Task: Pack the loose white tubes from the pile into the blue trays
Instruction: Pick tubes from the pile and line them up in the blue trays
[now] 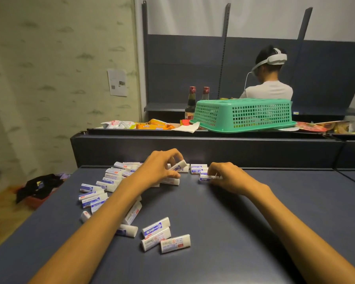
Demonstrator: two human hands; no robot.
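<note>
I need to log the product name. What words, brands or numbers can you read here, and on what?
None can be read.
White tubes: blue and red print, too blurred.
Tube in the left hand: blue mark, unreadable.
Paper sheet on the wall: too small.
Snack packets on the ledge: blurred.

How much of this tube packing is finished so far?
Little looks done: no blue tray is in view, though a few small white tubes with blue labels lie lined up by the dark table's far edge. In hand: the left hand holds one tube, the right hand pinches another. Left: the scattered pile.
</note>
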